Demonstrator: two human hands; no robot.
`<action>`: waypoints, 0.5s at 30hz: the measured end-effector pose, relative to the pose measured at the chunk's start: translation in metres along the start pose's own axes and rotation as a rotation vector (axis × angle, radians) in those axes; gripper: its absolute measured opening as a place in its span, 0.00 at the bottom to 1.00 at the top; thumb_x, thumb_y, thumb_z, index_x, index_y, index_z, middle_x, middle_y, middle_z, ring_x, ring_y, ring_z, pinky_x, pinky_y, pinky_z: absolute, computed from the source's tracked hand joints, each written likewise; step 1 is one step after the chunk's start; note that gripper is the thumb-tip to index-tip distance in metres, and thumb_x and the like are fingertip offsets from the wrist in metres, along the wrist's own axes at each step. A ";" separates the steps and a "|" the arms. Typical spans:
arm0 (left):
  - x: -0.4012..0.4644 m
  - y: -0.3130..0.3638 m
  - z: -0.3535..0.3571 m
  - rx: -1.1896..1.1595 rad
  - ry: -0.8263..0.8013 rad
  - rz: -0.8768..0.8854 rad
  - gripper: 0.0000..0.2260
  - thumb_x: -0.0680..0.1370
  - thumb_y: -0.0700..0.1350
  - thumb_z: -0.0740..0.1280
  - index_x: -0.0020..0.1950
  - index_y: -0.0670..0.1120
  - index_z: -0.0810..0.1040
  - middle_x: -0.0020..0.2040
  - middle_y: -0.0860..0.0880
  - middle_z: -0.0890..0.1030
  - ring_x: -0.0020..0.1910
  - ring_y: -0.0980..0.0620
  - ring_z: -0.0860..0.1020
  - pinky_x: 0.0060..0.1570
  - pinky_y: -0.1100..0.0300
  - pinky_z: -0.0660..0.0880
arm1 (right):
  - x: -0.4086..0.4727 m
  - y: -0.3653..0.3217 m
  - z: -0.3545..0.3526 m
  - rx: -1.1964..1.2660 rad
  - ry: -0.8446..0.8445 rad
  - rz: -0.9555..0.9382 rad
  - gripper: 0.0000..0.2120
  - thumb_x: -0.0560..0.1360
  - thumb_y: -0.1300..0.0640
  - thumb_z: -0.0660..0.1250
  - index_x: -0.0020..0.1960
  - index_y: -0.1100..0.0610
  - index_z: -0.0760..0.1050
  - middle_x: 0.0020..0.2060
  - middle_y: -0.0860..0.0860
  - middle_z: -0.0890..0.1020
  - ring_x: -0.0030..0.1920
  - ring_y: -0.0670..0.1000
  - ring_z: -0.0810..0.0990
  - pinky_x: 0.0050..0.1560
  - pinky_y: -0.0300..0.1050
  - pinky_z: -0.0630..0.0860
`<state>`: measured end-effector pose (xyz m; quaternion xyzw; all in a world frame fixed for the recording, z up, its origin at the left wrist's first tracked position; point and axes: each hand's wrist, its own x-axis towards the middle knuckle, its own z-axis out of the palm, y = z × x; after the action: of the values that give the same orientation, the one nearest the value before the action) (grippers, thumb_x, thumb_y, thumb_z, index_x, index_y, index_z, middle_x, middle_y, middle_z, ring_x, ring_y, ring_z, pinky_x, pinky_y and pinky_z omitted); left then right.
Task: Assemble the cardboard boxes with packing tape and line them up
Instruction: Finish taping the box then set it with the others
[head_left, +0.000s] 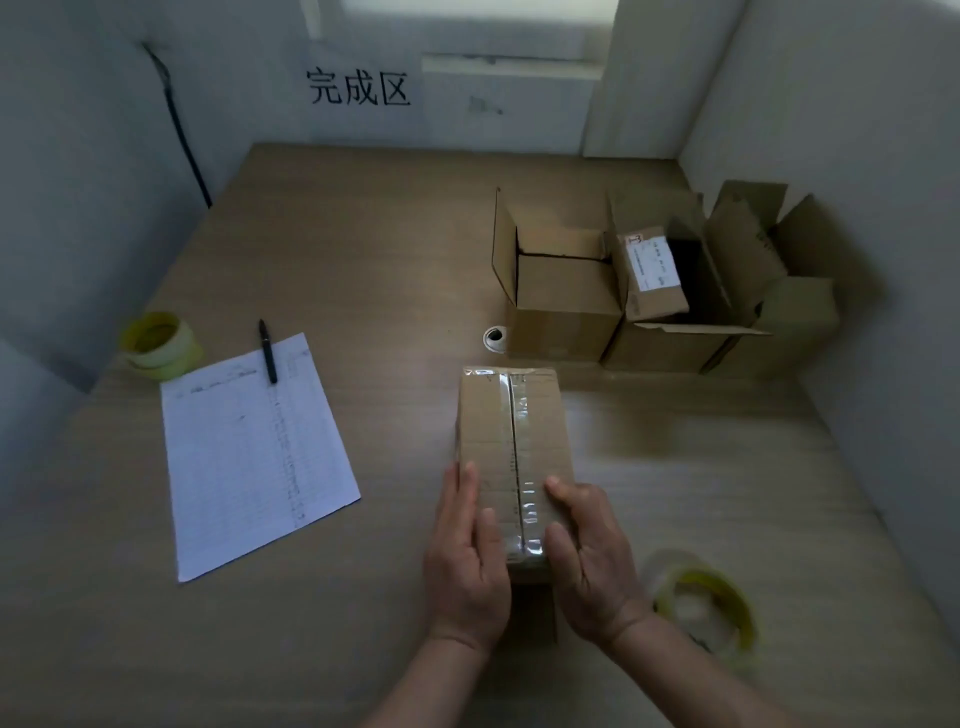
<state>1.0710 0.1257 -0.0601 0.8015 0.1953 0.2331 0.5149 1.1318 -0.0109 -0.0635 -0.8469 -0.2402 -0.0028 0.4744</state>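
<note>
1. A taped box (511, 447) lies on the worktop (363, 249), its seam under clear tape.
2. The left hand (465, 561) lies flat against the box's left side, fingers straight.
3. The right hand (587, 561) presses its right side, fingers relaxed.
4. Three open boxes (563, 306) stand in a row behind it.
5. A tape roll (701, 608) lies right of the hands.
</note>
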 end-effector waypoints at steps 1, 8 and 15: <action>0.001 -0.002 -0.004 0.087 -0.048 0.043 0.23 0.81 0.54 0.52 0.75 0.49 0.63 0.76 0.46 0.65 0.76 0.60 0.59 0.70 0.73 0.55 | 0.001 -0.002 -0.003 -0.019 -0.041 0.019 0.21 0.77 0.41 0.57 0.67 0.47 0.68 0.55 0.49 0.74 0.54 0.42 0.73 0.56 0.32 0.70; 0.012 0.032 -0.029 0.426 -0.398 -0.096 0.26 0.83 0.58 0.53 0.79 0.58 0.48 0.81 0.53 0.50 0.78 0.53 0.56 0.69 0.61 0.59 | 0.013 -0.026 -0.032 -0.101 -0.325 0.154 0.21 0.81 0.46 0.62 0.72 0.48 0.65 0.62 0.44 0.73 0.62 0.45 0.74 0.55 0.27 0.64; -0.005 0.058 -0.025 0.648 -0.320 -0.159 0.32 0.75 0.65 0.62 0.73 0.54 0.56 0.73 0.49 0.59 0.69 0.46 0.67 0.62 0.54 0.69 | -0.006 -0.031 -0.044 -0.088 -0.456 0.150 0.17 0.82 0.46 0.60 0.69 0.48 0.67 0.62 0.47 0.78 0.62 0.51 0.77 0.53 0.37 0.69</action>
<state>1.0565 0.1183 0.0012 0.9316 0.2377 -0.0101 0.2749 1.1238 -0.0354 -0.0162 -0.8610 -0.2772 0.2132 0.3693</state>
